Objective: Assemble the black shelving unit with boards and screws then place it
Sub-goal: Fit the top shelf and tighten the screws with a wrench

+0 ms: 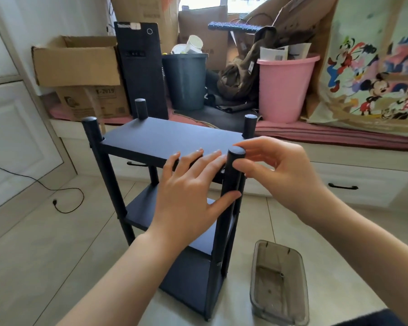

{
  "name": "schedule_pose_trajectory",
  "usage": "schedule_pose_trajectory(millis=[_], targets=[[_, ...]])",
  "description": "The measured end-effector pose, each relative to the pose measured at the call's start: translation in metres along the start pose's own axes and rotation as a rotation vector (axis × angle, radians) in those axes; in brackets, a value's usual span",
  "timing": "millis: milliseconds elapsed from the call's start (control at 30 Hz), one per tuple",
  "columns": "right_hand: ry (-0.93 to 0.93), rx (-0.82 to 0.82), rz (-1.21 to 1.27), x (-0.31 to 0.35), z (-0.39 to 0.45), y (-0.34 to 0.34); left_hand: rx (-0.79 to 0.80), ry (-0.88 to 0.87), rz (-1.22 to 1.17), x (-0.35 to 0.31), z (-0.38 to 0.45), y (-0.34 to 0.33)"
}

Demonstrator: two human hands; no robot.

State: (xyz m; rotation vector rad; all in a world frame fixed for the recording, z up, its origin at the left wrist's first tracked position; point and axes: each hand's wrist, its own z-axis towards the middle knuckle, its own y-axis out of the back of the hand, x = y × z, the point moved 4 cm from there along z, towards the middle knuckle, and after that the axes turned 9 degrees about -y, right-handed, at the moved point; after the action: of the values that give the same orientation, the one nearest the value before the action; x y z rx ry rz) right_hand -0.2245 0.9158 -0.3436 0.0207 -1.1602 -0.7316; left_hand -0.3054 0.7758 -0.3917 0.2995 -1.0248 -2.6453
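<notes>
The black shelving unit (165, 147) stands upright on the pale tiled floor (45, 250), just in front of a low window bench with a pink cushion (339, 134). It has three flat matte black boards, one above another, held between four round black posts whose capped tops rise above the top board; the two lower boards are partly hidden behind the forearms. The left hand (189, 196) lies with straight, spread fingers on the front edge of the top board, its thumb touching the near right post (229, 196). The right hand (276, 170) pinches the capped top of that same post between thumb and curled fingers. Beside the unit's base, to the right, a smoky translucent plastic tray (278, 283) sits on the floor; its small contents are too blurred to name. On the bench, a black computer tower (141, 71) carries a pale brand word on its top edge, too soft to read surely. A brown cardboard box (92, 102) under another shows "2019". A cloth at the right (382, 74) is printed with cartoon mouse, duck and dog characters.
</notes>
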Motion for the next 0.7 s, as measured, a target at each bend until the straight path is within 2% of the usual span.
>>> schedule_pose_trajectory(millis=[133,333,600,700], targets=[[-0.104,0.039,0.146,-0.013,0.006,0.016,-0.021,0.016,0.028,-0.005,0.007,-0.010],[-0.302,0.047,0.187,-0.063,-0.005,0.054,-0.127,0.003,0.089,-0.013,0.017,-0.029],[-0.899,0.212,-0.003,-0.252,-0.084,0.057,-0.255,-0.001,0.123,-0.022,0.024,-0.046],[-1.015,0.294,-0.155,-0.314,-0.120,0.038,-0.278,-0.008,0.159,-0.025,0.025,-0.047]])
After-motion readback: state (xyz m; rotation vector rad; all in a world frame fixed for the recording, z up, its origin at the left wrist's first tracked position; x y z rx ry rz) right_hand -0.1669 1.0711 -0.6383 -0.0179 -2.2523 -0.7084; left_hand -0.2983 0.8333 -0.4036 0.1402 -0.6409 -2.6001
